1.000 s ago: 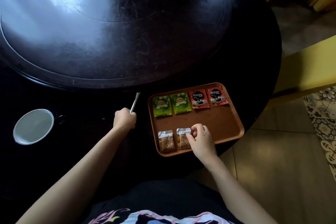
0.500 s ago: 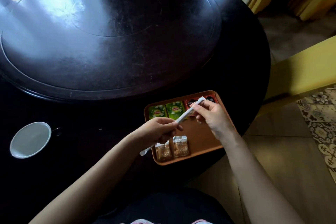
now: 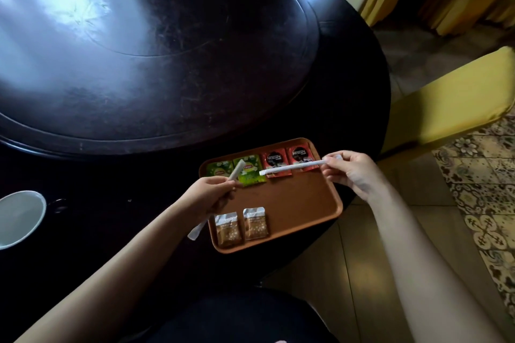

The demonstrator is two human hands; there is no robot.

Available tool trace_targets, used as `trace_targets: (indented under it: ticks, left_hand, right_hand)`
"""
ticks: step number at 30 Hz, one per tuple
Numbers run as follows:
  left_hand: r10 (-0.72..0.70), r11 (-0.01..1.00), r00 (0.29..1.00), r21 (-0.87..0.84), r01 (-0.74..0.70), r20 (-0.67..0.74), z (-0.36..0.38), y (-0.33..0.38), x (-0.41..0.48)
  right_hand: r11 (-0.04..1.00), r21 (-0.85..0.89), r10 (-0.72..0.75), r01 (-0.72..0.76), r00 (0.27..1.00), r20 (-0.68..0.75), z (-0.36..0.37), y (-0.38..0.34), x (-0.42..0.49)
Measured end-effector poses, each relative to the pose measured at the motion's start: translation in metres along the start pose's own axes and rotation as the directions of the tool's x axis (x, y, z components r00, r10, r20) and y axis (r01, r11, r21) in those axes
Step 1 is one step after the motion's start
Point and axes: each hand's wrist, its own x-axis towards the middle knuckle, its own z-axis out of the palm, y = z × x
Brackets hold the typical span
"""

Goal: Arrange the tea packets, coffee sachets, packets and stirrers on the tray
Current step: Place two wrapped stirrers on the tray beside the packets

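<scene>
Stirrers are all that remains off the tray (image 3: 320, 203): my right hand (image 3: 348, 172) pinches one wrapped stirrer (image 3: 291, 169) level over the coffee sachets (image 3: 288, 161), probably lining it up, while my left hand (image 3: 207, 196) grips the other stirrer (image 3: 236, 172), tilted over the tea packets (image 3: 235, 172).
</scene>
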Motion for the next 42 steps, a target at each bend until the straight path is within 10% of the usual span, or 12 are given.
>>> trace_targets:
  ticks: [6,14,30,34,39,42]
  left_hand:
    - [-0.108,0.989,0.991,-0.113,0.1,-0.074,-0.003,-0.014,0.0]
    - [-0.14,0.978,0.984,-0.169,0.12,-0.112,0.004,-0.02,0.0]
    - [-0.127,0.992,0.972,-0.014,0.127,-0.197,0.023,-0.023,-0.001]
    - [-0.057,0.987,0.984,0.14,0.081,-0.17,0.038,-0.02,0.0]
    - [0.06,0.964,0.998,0.261,-0.056,-0.008,0.071,-0.01,0.006]
    - [0.086,0.961,0.996,0.264,-0.086,0.012,0.08,-0.005,0.009]
  right_hand:
    - [0.954,-0.262,0.154,-0.143,0.988,0.021,-0.003,0.036,0.006]
    - [0.711,-0.703,-0.123,0.014,0.987,-0.105,0.014,0.062,0.021]
    - [0.548,-0.824,-0.267,0.143,0.964,-0.01,0.011,0.083,0.03]
    - [0.694,-0.685,-0.315,0.221,0.949,-0.013,0.02,0.058,0.018]
    - [0.912,-0.31,-0.151,0.27,0.921,0.36,0.047,0.027,-0.009]
    - [0.936,-0.253,-0.168,0.246,0.942,0.291,0.046,0.027,-0.009]
